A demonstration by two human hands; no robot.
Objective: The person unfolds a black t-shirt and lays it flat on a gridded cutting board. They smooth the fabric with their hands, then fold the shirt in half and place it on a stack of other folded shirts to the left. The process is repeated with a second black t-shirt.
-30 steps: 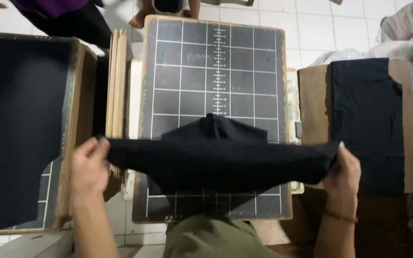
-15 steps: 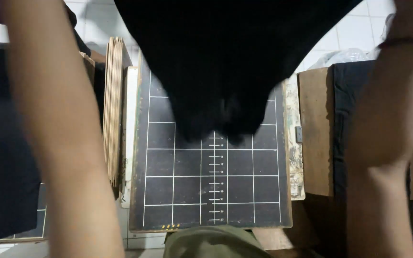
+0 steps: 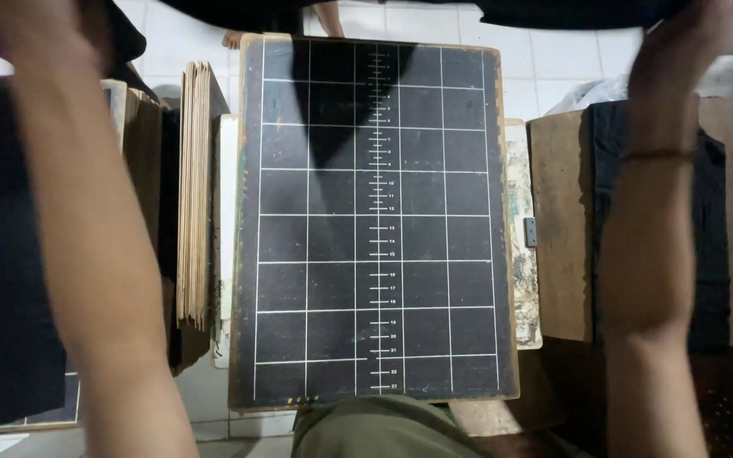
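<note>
Both my arms are raised over a black board with a white grid and a centre scale, which lies bare in front of me. A black garment hangs at the top edge of the view, stretched between my hands. My left hand is at the top left and my right hand at the top right, each blurred and partly cut off, gripping the garment's ends. The garment casts a shadow on the board's upper part.
A stack of thin wooden boards stands on edge to the left of the gridded board. A black cloth covers another board at the far left. A wooden stand with folded black cloth is on the right. Another person's foot is on the white tiles.
I have lifted the black garment from just above the board up and away to the top edge of the view. The whole board now shows.
</note>
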